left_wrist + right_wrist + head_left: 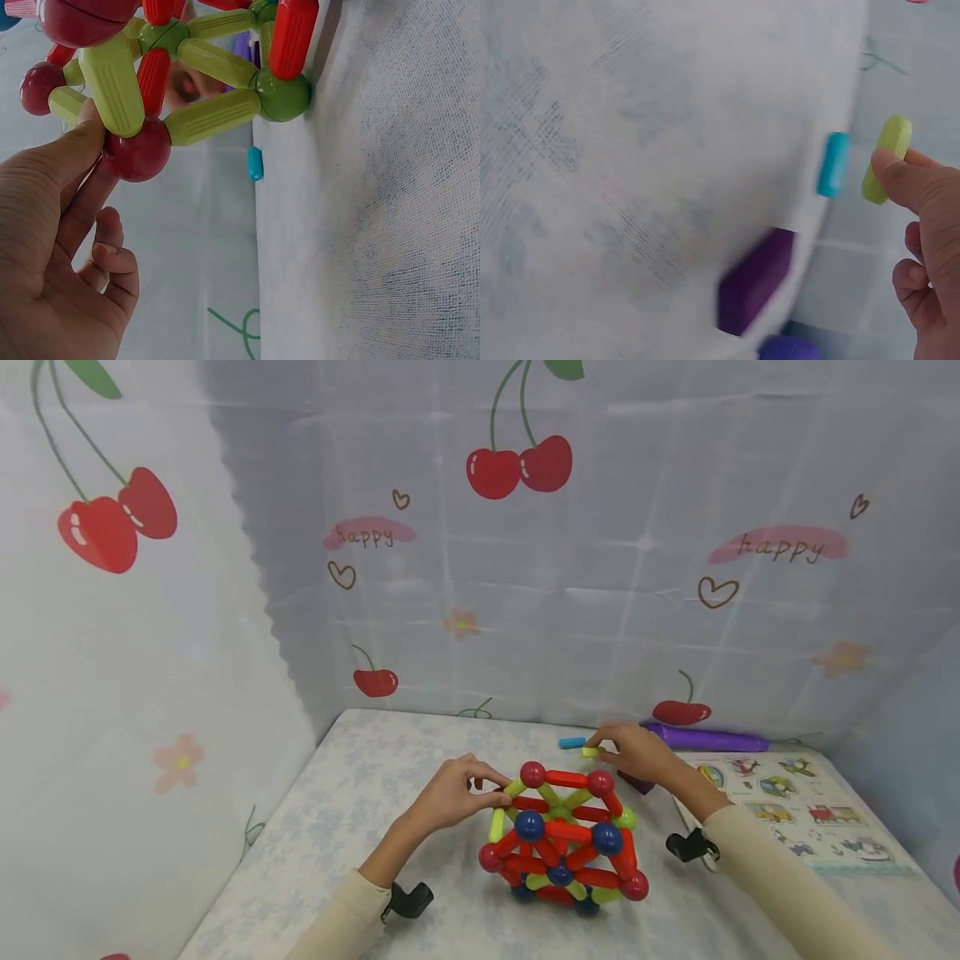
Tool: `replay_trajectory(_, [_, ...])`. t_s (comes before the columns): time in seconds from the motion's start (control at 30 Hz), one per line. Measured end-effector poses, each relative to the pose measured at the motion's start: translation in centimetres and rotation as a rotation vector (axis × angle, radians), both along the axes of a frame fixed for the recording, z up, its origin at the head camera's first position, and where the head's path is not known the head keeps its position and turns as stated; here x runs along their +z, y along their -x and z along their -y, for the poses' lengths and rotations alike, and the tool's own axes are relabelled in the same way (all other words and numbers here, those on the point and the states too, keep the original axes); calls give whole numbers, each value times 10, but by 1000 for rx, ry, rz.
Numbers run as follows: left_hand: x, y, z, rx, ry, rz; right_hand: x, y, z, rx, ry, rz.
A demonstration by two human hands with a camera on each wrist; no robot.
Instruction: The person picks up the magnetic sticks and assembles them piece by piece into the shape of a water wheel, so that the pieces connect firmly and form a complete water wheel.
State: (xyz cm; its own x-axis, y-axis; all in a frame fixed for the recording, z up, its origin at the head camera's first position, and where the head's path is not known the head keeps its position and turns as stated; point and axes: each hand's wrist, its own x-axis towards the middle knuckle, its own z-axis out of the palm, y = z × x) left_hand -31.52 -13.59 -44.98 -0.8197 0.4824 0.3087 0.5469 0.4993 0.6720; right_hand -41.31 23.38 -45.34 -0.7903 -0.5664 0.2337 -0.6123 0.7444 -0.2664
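Observation:
A model of coloured rods and balls (pixel 567 832) stands on the cloth-covered table, with red and yellow-green rods joining red, blue and green balls. My left hand (pixel 450 793) pinches a dark red ball (pixel 137 150) at the model's left side between thumb and fingertips. Behind the model, my right hand (pixel 633 752) holds a loose yellow-green rod (pixel 887 159) between thumb and finger, raised off the table. A blue rod (pixel 832 165) lies on the table close to that hand. Also near it is a dark purple block (pixel 756 282), partly hidden by the right hand in the head view.
A purple tube-like object (pixel 708 740) lies along the back edge by the hanging cloth (pixel 525 577). At the right, a picture sheet (pixel 810 814) with small printed drawings rests on the table. Patterned cloth also hangs at both sides.

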Motion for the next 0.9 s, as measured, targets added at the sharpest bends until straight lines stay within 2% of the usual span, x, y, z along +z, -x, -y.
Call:
replay_trajectory(0.1, [-2,-1,1,13,-2,1,23,-18,-6,49,121,-112])
replay_trajectory(0.23, [-4,-1,1,7,-10,-7,55,-53,-8,132,281,-239])
replay_trajectory(0.3, [-5,-1,1,5,-12,-13,68,-73,-7,203,350,-258])
replay_trajectory(0.4, [-4,-1,-1,4,-17,-17,82,-100,-3,347,403,-231])
replay_trajectory(0.5, [-3,0,-1,10,-17,-16,87,-119,3,472,413,-203])
replay_trajectory(0.6, [-3,1,-1,15,-18,-17,85,-130,7,542,410,-193])
replay_trajectory(0.73, [-4,0,-1,24,-13,-13,79,-135,10,574,375,-214])
replay_trajectory(0.9, [-5,-2,-3,24,-14,-11,75,-135,8,548,326,-232])
